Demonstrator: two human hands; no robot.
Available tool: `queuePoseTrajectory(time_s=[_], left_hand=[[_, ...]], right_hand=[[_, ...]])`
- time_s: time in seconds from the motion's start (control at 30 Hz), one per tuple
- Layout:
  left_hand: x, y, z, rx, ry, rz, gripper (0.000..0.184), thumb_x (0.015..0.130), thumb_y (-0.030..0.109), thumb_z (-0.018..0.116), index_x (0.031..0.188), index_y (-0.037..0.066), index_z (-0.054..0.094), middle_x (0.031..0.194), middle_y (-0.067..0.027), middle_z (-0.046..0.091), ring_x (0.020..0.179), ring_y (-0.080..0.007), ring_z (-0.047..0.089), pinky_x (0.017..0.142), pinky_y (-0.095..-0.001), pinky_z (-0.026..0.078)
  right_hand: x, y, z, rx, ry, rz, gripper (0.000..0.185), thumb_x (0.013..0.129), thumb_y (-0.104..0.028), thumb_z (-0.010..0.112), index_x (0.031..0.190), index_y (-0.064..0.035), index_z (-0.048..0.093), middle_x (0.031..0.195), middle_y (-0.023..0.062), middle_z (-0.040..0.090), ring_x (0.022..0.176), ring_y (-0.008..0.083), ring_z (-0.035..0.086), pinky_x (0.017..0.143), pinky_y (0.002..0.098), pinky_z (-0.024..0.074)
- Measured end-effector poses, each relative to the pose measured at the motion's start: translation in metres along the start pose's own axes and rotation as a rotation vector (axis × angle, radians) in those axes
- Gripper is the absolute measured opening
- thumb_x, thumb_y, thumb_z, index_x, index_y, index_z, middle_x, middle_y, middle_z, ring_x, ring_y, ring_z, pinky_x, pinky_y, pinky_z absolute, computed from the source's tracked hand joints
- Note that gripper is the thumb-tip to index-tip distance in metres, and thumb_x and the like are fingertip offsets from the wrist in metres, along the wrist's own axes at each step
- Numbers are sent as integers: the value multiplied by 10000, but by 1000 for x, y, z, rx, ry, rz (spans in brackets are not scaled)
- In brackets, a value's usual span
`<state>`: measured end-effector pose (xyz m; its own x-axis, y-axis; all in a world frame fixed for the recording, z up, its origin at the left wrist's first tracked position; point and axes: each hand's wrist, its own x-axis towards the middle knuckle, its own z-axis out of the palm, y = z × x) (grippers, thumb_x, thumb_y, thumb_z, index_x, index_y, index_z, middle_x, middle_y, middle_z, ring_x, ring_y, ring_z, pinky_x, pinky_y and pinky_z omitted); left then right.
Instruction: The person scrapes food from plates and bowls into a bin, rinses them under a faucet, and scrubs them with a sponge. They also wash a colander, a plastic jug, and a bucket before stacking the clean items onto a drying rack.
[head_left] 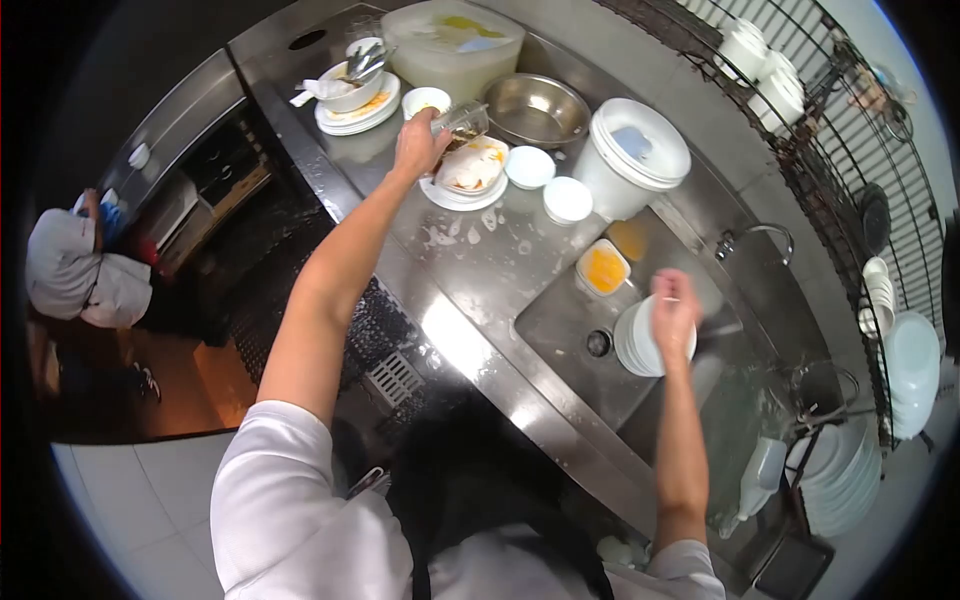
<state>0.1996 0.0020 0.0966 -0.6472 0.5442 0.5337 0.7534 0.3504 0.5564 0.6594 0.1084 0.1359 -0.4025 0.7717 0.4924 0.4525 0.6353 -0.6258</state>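
Note:
My left hand (420,146) is closed around a clear glass (466,121), tipped sideways with some dark content inside. Beneath it lies a stack of white plates (470,203) topped by a dish of smeared food remains (474,165). Over the sink basin (560,350), my right hand (676,312) is above a stack of white plates (637,345). Motion blurs its fingers, so their grip is unclear. A small square dish with yellow residue (604,269) sits in the basin, near the drain (598,343).
White bowls (568,200), a steel bowl (537,108), a white bucket (628,160) and a plastic tub (455,50) line the counter. Dirty dishes (357,110) are stacked far left. A faucet (760,238) and wire rack (840,110) flank the wall. A co-worker (80,265) stands left.

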Motion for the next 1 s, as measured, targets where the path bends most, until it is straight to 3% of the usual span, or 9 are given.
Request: queuePoseTrajectory(time_s=[0.2, 0.3, 0.37, 0.43, 0.53, 0.7, 0.9, 0.97, 1.0], left_hand=[[6, -48, -2, -227, 316, -407, 327, 725, 218, 635, 954, 2, 549, 859, -145, 630, 772, -274, 624, 713, -393, 485], [-7, -88, -22, -690, 105, -697, 281, 798, 266, 575, 991, 63, 554, 803, -72, 604, 604, -240, 615, 555, -410, 497], [-38, -62, -81, -847, 94, -1022, 337, 824, 275, 585, 1101, 122, 470, 1025, -75, 543, 805, -249, 618, 609, -408, 525], [-69, -101, -98, -1083, 293, -826, 287, 814, 214, 603, 1048, 118, 468, 951, -45, 506, 821, -197, 547, 688, -472, 530], [-142, -100, -196, -1178, 380, -904, 229, 868, 201, 555, 1054, 105, 461, 979, -57, 570, 903, -182, 573, 757, -445, 522], [-364, -167, -321, -1069, 643, -986, 323, 871, 234, 533, 1154, 105, 447, 1041, -105, 572, 978, -250, 576, 805, -468, 502], [-608, -158, -420, -496, 1237, -1464, 324, 924, 281, 460, 1162, 61, 481, 998, -69, 571, 884, -170, 580, 698, -320, 545], [-701, -187, -432, -511, 1042, -1758, 492, 873, 353, 543, 1265, 72, 449, 1161, -114, 535, 973, -219, 561, 685, -361, 555], [-678, -175, -432, -351, 762, -1951, 514, 832, 362, 592, 1242, 71, 485, 1022, -114, 583, 809, -216, 580, 592, -382, 546]], right_hand=[[40, -25, 205, 649, -641, 456, 192, 865, -205, 556, 982, -53, 555, 775, 79, 613, 664, 180, 607, 587, 294, 493], [51, -32, 277, 854, -747, 634, 251, 881, -216, 547, 1070, -56, 508, 840, 88, 587, 700, 189, 606, 597, 303, 516], [67, -29, 322, 747, -868, 706, 372, 880, -323, 567, 1094, -25, 505, 859, 100, 579, 740, 221, 613, 721, 354, 535], [75, -33, 346, 893, -873, 838, 457, 834, -390, 606, 1087, -20, 516, 877, 130, 596, 749, 233, 620, 741, 350, 540], [91, -36, 374, 772, -900, 838, 335, 855, -261, 553, 1047, 12, 515, 776, 143, 612, 643, 222, 633, 560, 323, 571], [99, -40, 380, 747, -859, 865, 204, 860, -118, 496, 936, 64, 549, 857, 152, 619, 697, 219, 648, 613, 291, 589], [98, -52, 371, 773, -715, 911, 202, 869, -50, 443, 980, 91, 535, 935, 151, 606, 812, 237, 641, 741, 306, 579], [101, 4, 388, 822, -876, 754, 235, 892, -82, 409, 1020, 89, 507, 954, 186, 598, 838, 263, 637, 739, 355, 576], [83, -20, 370, 928, -759, 741, 223, 882, -78, 420, 1018, 81, 498, 970, 188, 594, 817, 282, 638, 719, 360, 577]])
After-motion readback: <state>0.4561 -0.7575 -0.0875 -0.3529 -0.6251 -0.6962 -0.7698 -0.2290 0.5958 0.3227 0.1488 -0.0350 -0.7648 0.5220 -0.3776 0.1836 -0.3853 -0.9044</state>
